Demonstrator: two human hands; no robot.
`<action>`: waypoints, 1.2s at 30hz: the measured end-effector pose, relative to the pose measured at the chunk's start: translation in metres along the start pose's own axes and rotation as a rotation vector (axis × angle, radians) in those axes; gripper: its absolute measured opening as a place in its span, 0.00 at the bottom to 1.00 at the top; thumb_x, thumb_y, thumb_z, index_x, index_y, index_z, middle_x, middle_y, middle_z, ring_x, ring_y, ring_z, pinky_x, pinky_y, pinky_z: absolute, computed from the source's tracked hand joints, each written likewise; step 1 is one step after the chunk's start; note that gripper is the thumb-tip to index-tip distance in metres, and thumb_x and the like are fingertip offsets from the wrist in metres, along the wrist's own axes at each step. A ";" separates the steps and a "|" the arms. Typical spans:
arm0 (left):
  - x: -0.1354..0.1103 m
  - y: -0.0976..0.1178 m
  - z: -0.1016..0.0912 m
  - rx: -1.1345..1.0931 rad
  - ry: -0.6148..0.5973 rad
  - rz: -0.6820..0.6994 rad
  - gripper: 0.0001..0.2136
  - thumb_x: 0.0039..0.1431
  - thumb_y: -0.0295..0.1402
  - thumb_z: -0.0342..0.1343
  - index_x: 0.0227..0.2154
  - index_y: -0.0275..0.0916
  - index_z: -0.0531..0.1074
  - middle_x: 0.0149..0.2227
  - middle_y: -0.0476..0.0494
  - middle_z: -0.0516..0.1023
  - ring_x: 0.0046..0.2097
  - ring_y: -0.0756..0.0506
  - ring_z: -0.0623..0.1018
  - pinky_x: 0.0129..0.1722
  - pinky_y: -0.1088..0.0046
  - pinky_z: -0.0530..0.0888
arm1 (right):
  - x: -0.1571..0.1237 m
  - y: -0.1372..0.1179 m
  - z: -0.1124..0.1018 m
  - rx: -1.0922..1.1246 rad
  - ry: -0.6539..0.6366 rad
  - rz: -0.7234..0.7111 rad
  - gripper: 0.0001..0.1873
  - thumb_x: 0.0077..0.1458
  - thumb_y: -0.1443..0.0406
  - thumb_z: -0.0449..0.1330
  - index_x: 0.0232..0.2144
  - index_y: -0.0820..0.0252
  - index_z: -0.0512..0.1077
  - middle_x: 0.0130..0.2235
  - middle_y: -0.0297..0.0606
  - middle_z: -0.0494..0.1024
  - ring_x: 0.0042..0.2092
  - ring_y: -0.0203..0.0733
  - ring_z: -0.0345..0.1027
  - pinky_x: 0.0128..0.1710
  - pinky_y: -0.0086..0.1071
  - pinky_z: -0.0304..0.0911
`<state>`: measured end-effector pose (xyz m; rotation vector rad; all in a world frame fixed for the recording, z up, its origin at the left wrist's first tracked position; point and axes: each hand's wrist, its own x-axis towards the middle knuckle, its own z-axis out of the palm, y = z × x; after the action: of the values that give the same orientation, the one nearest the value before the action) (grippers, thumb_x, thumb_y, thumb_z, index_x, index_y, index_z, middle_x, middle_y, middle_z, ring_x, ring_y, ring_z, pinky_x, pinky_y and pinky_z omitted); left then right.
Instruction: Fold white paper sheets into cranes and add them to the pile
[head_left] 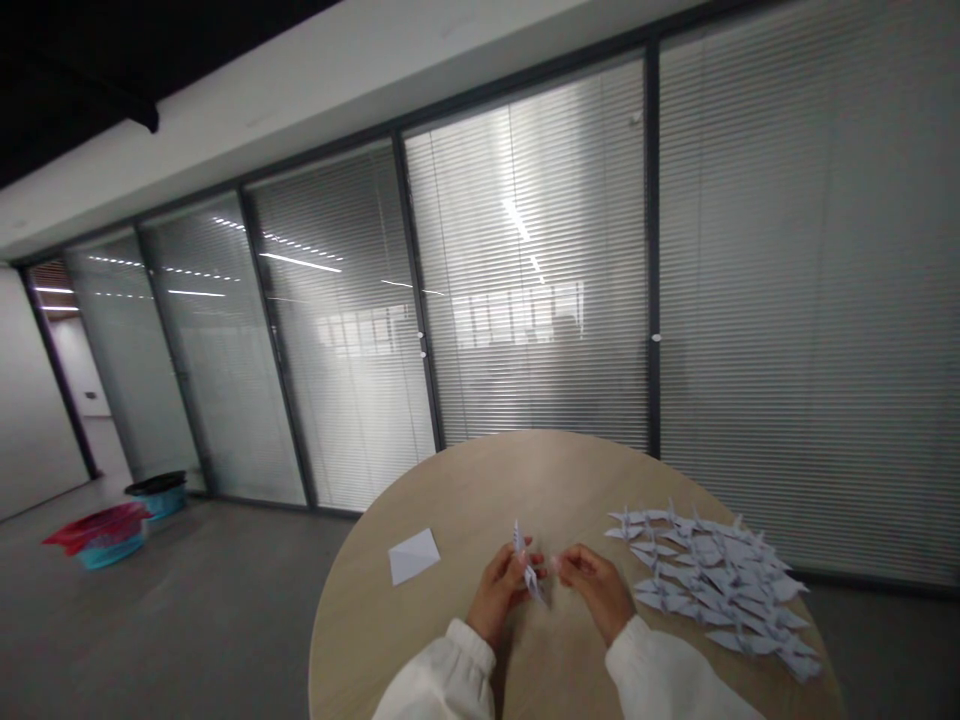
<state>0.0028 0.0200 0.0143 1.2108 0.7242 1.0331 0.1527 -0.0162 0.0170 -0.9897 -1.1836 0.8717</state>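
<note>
Over the round table, my left hand (496, 592) is closed on a white folded-paper crane (534, 582), with one point sticking up past the fingers and another slanting down. Just right of it is my right hand (596, 584), its thumb and fingertips pinched together. A small gap separates these fingertips from the crane, and whether anything is between them I cannot make out. To the left lies a white square of paper (414, 557) with a diagonal line across it. Several finished paper cranes (701, 575) lie crowded together on the right.
The round wooden table (540, 455) stands before a glass partition (540, 330) with blinds. On the floor at the left are a blue bin with a red liner (105, 535) and another blue bin with a black liner (161, 495).
</note>
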 end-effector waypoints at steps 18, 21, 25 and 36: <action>-0.004 0.005 0.003 -0.135 -0.004 -0.007 0.16 0.48 0.43 0.53 0.33 0.34 0.70 0.31 0.41 0.74 0.32 0.46 0.73 0.31 0.71 0.67 | 0.006 0.019 -0.003 0.202 0.036 0.097 0.15 0.40 0.54 0.60 0.24 0.61 0.68 0.25 0.35 0.74 0.28 0.39 0.67 0.26 0.29 0.61; -0.003 0.003 0.002 -0.168 0.048 -0.010 0.15 0.45 0.42 0.55 0.28 0.34 0.71 0.27 0.43 0.74 0.29 0.47 0.72 0.29 0.72 0.66 | 0.006 0.021 -0.003 0.283 0.047 0.115 0.15 0.40 0.54 0.60 0.24 0.59 0.66 0.26 0.34 0.75 0.29 0.41 0.69 0.27 0.31 0.64; 0.000 0.001 0.001 -0.133 0.069 0.049 0.14 0.44 0.42 0.57 0.25 0.33 0.71 0.22 0.46 0.73 0.24 0.51 0.69 0.26 0.76 0.64 | 0.007 0.023 -0.004 0.299 0.047 0.121 0.15 0.38 0.55 0.62 0.25 0.59 0.64 0.25 0.34 0.75 0.28 0.43 0.70 0.26 0.32 0.65; 0.007 -0.007 -0.012 0.084 0.062 0.156 0.29 0.47 0.44 0.53 0.53 0.40 0.55 0.23 0.48 0.73 0.23 0.51 0.69 0.22 0.78 0.62 | 0.005 0.017 -0.005 0.112 0.049 0.036 0.23 0.41 0.51 0.58 0.39 0.57 0.64 0.26 0.35 0.76 0.27 0.41 0.69 0.24 0.31 0.63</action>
<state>-0.0033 0.0313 0.0051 1.3288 0.7356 1.1834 0.1581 -0.0071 0.0022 -0.9381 -1.0669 0.9274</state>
